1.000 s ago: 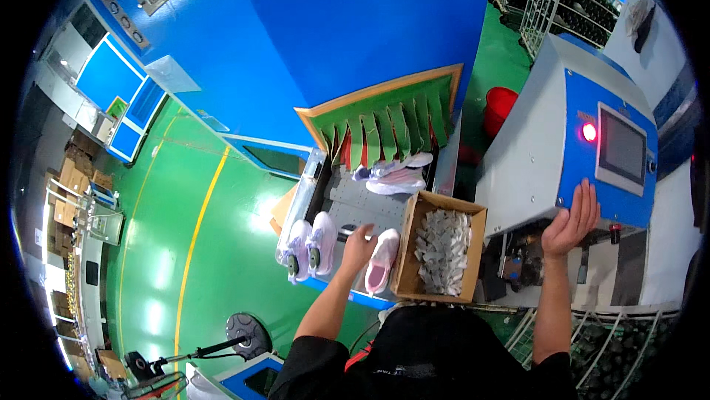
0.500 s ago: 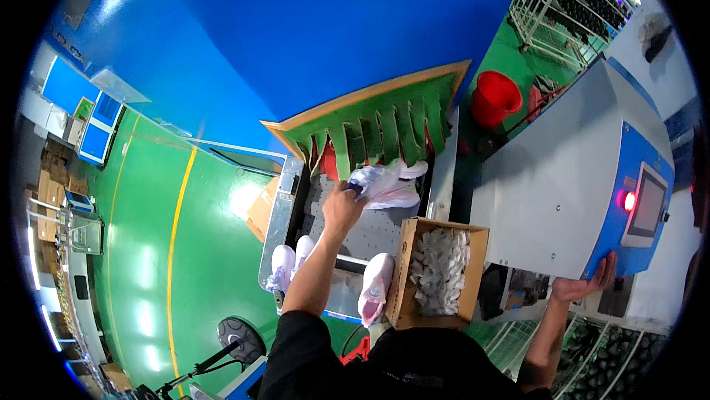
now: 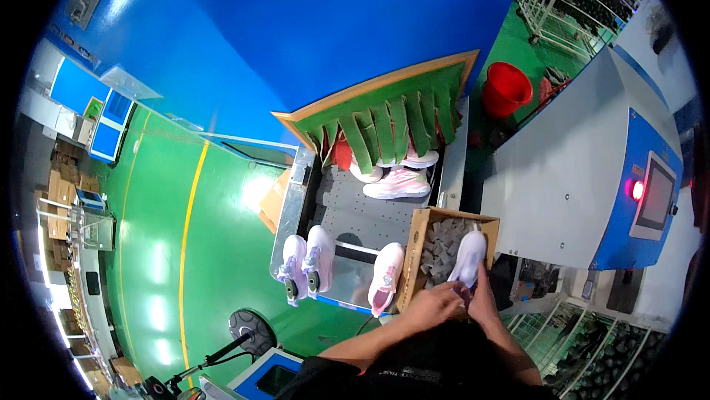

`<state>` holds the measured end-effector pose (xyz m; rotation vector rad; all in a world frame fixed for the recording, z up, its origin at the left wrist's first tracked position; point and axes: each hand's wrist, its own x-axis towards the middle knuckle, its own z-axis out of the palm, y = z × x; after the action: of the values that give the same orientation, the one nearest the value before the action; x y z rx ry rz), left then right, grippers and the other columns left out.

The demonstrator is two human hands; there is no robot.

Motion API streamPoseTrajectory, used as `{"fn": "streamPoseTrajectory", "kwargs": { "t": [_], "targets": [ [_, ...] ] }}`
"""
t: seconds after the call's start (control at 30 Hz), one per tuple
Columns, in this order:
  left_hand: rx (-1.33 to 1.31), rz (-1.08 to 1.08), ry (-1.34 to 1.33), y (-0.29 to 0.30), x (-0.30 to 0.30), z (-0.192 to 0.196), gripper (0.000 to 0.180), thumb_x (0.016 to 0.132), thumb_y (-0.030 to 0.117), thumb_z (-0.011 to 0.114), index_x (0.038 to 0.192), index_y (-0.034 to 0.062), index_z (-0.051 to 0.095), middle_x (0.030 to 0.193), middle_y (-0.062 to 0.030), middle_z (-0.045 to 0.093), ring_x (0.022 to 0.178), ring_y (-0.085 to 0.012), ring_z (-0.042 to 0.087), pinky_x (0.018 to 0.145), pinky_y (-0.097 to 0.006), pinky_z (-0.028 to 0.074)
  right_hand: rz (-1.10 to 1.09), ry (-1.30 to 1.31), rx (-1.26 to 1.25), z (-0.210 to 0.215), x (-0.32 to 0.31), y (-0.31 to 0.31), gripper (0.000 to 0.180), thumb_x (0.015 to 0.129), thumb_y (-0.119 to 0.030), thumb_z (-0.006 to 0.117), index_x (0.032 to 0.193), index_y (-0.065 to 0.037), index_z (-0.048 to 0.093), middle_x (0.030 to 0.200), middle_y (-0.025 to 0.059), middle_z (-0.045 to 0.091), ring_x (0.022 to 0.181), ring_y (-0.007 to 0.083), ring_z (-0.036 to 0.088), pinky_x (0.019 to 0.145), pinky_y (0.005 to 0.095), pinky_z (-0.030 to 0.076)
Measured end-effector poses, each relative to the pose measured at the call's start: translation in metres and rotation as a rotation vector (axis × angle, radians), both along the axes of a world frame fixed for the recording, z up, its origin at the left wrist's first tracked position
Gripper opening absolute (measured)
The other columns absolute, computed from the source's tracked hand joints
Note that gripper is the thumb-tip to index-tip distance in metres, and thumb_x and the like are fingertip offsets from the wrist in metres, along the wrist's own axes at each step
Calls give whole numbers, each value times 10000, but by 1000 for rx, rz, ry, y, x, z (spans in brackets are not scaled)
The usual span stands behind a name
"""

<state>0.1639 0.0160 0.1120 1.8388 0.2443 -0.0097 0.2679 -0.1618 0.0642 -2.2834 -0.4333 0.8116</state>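
Holding a pale lilac-and-white mesh sneaker heel-down over the open brown cardboard box of grey foam pieces, just right of the grey conveyor bench. Both hands close together at its heel end: left hand closed on the heel, right hand pressed alongside, grip hard to confirm. Judged light, soft and bendable in the upper, stiffer along the sole, so best gripped at heel or sole edge. Fingers mostly hidden behind the sneaker; box contents blurred; far pair of sneakers half covered by green curtain strips.
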Motion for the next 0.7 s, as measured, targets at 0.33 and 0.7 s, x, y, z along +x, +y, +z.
{"fn": "streamPoseTrajectory", "kwargs": {
  "t": [0.33, 0.7],
  "targets": [
    [825, 260, 220, 223, 87, -152, 690, 782, 237, 797, 1378, 98, 478, 1367, -126, 544, 1272, -344, 510, 1025, -454, 481, 76, -35, -169, -35, 27, -2, 664, 858, -198, 721, 1460, -72, 470, 1364, 257, 533, 1231, 430, 547, 1021, 462, 464],
    [592, 272, 390, 225, 80, -146, 539, 861, 497, 708, 1063, 1, 658, 1056, -225, 652, 1005, -414, 644, 838, -508, 519, 74, -85, -82, -6, 26, -9, 476, 885, -175, 701, 1317, -14, 586, 1191, 207, 633, 1073, 380, 637, 903, 431, 523]
  ]
}}
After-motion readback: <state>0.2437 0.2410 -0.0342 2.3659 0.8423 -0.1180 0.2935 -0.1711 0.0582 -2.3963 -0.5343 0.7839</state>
